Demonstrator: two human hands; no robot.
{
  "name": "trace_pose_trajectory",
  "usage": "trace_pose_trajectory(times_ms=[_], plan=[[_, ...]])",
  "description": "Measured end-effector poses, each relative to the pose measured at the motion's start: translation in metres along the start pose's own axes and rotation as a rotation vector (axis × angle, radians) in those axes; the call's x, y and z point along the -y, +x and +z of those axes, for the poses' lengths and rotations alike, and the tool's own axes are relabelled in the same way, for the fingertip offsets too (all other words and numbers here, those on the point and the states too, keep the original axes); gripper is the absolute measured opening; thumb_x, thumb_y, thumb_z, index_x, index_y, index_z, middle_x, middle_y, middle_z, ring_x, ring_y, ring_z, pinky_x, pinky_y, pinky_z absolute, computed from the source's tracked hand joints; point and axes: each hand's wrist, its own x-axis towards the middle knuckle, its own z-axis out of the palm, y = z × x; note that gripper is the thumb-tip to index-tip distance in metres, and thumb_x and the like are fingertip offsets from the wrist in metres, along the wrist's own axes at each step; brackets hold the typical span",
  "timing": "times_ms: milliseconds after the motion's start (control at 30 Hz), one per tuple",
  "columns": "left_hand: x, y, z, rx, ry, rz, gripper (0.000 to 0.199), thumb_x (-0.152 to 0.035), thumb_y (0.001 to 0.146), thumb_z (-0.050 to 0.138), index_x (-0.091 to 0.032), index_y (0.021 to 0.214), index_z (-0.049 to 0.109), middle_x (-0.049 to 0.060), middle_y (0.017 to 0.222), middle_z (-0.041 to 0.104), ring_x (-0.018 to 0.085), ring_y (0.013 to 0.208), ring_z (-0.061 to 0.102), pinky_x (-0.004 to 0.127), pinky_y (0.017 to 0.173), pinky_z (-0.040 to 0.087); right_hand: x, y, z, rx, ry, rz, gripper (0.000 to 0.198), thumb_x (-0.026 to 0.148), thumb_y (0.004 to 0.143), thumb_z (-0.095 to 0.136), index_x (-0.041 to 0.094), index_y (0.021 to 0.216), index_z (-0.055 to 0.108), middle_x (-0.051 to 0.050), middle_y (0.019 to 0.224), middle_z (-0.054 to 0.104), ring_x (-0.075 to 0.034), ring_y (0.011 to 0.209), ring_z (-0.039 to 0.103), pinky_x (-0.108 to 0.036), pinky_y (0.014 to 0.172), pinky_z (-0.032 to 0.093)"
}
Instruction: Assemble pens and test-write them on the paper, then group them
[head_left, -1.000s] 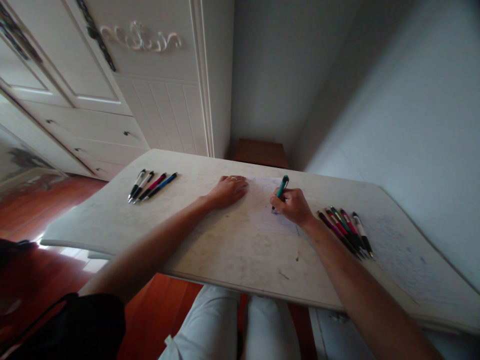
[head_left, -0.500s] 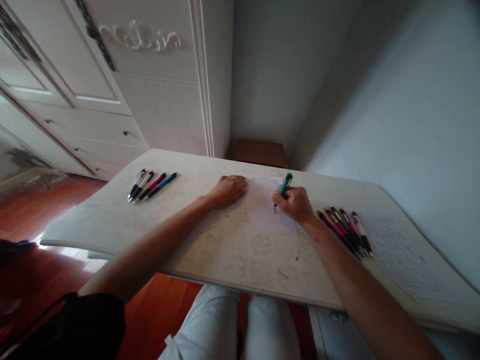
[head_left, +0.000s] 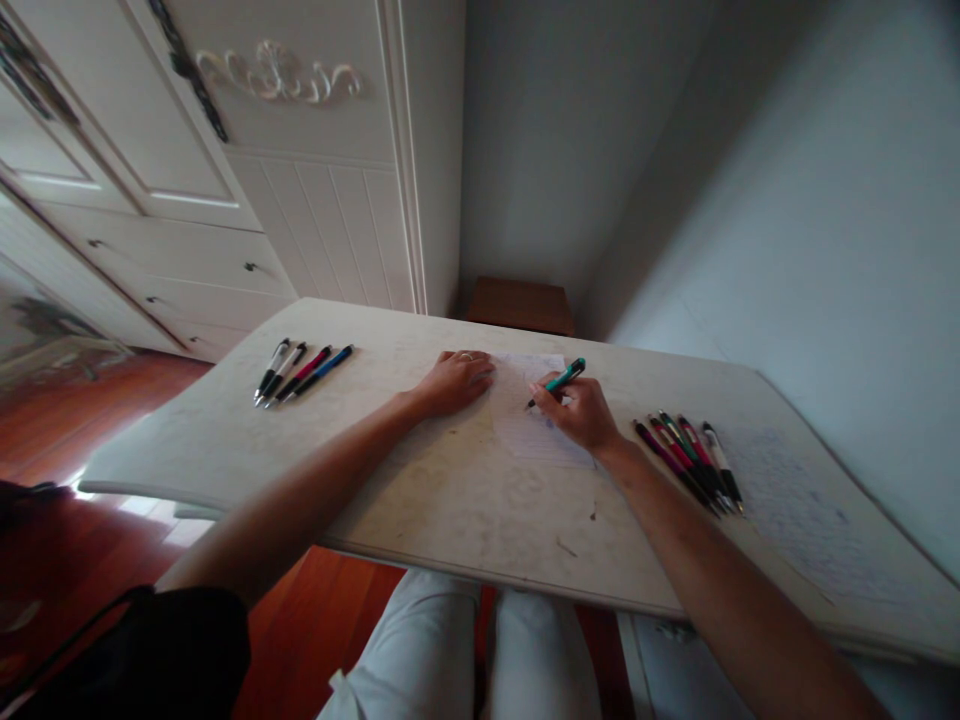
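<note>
A green pen (head_left: 564, 376) is gripped in my right hand (head_left: 587, 413), its tip down at the lined paper (head_left: 525, 440). Faint writing shows on the sheet, with a darker ink spot near my right fingers. My left hand (head_left: 455, 382) lies flat on the table, fingers stretched out and fingertips at the paper's left edge; a ring is on one finger. To the right of my right forearm lies a group of several pens (head_left: 690, 462), partly over a second sheet covered in writing (head_left: 810, 510).
The white table (head_left: 465, 510) has stains and small marks. Several more pens (head_left: 304, 372) lie side by side at its left. Behind it stand a white cabinet (head_left: 322, 220) and a low brown box-like piece (head_left: 520, 304); a pale wall (head_left: 825, 220) runs along the right.
My right hand has shifted slightly left across the paper, and the green pen has tipped from steep to a lower slant. My left hand and the loose pens stay put.
</note>
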Motion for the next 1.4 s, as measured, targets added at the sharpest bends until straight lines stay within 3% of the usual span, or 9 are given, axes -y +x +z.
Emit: trace_pose_trajectory(times_ms=[767, 1400], plan=[[0.0023, -0.0002, 0.0019, -0.013, -0.004, 0.014, 0.038, -0.037, 0.097, 0.038, -0.022, 0.123, 0.061, 0.008, 0.137, 0.056, 0.023, 0.127, 0.05, 0.042, 0.107, 0.034, -0.0025, -0.0018, 0.0053, 0.046, 0.018, 0.013, 0.037, 0.039, 0.09, 0.054, 0.016, 0.064, 0.063, -0.004, 0.062, 0.064, -0.013, 0.054, 0.054, -0.025, 0.056, 0.04], [0.0012, -0.0001, 0.0011, -0.007, -0.003, 0.007, 0.038, -0.037, 0.098, 0.038, -0.02, 0.123, 0.061, 0.009, 0.136, 0.056, 0.024, 0.128, 0.049, 0.042, 0.108, 0.034, -0.0035, -0.001, 0.0023, 0.027, -0.05, 0.025, 0.036, 0.037, 0.087, 0.053, 0.016, 0.057, 0.057, -0.002, 0.054, 0.056, -0.013, 0.051, 0.052, -0.025, 0.053, 0.038]])
